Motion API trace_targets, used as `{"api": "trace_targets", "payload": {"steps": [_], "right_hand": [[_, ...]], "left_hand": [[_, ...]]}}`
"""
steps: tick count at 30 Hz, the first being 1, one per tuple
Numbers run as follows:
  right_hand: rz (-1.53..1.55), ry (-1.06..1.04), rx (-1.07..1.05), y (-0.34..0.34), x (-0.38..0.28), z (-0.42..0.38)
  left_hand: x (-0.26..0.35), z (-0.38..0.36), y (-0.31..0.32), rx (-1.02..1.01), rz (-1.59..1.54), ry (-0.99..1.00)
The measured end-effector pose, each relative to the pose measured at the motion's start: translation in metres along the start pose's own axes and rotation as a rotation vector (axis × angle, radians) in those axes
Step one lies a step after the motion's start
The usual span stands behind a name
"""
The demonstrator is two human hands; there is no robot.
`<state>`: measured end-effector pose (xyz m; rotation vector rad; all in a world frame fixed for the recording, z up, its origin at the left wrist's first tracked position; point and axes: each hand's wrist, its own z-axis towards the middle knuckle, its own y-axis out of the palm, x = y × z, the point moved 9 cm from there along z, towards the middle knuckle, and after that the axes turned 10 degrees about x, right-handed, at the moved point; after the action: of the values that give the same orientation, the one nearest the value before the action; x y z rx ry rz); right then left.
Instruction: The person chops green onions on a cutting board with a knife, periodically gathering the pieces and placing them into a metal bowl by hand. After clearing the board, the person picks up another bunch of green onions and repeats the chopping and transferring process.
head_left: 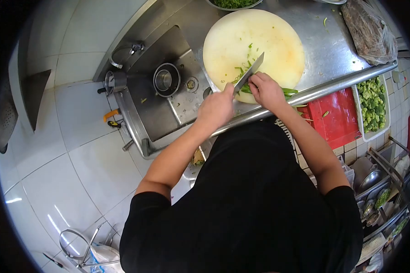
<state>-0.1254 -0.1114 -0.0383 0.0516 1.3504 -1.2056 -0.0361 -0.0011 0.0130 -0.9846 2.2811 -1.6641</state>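
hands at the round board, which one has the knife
The left hand, its fingers wrapped around the handle of the knife; the right hand holds green stalks instead.

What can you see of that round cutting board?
The round cutting board is pale yellow with whiter patches, apparently plastic, and lies flat on the steel counter, beside the sink. Chopped green pieces are scattered on it. Near its front edge, the right hand holds green stalks, while the left hand holds a knife slanting over the board.
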Motion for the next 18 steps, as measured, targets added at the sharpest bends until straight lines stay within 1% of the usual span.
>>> {"api": "trace_targets", "payload": {"steps": [1, 2, 4, 5, 6, 8, 9, 11, 12, 14, 15, 16, 18], "right_hand": [[0.000, 0.004, 0.004, 0.001, 0.001, -0.001], [0.004, -0.004, 0.021, 0.002, 0.002, -0.002], [0.016, -0.014, 0.021, 0.003, 0.001, -0.007], [0.008, -0.028, 0.040, 0.001, 0.002, -0.004], [0.003, -0.042, 0.052, -0.001, 0.001, -0.004], [0.007, -0.046, 0.048, 0.000, -0.001, -0.006], [0.002, -0.047, 0.059, -0.002, -0.001, -0.005], [0.007, -0.054, 0.076, -0.001, 0.000, -0.007], [0.015, -0.070, 0.092, -0.001, -0.001, -0.006], [0.014, -0.101, 0.104, -0.002, -0.002, -0.006], [0.017, -0.133, 0.115, -0.003, -0.004, -0.007], [0.015, -0.131, 0.117, -0.003, -0.004, -0.008], [0.022, -0.148, 0.167, -0.006, -0.006, -0.010]], "left_hand": [[0.002, -0.005, -0.006, -0.043, 0.029, -0.014], [0.003, -0.001, 0.002, -0.044, 0.033, -0.005], [-0.006, 0.002, 0.023, -0.024, 0.018, -0.098], [-0.002, 0.010, 0.025, -0.024, 0.017, -0.041], [0.000, 0.007, 0.015, -0.026, 0.015, -0.046], [0.011, 0.000, -0.008, -0.014, -0.015, 0.019], [0.009, 0.001, 0.000, -0.016, -0.010, 0.028], [-0.009, -0.002, 0.027, -0.019, -0.027, -0.092], [-0.008, 0.003, 0.025, -0.017, -0.028, -0.093], [0.000, 0.016, 0.018, 0.001, -0.025, -0.008], [0.005, 0.007, 0.001, -0.003, -0.008, -0.015], [0.005, 0.001, 0.006, -0.004, -0.008, -0.012], [-0.006, -0.009, 0.022, -0.023, -0.053, -0.077]]}}
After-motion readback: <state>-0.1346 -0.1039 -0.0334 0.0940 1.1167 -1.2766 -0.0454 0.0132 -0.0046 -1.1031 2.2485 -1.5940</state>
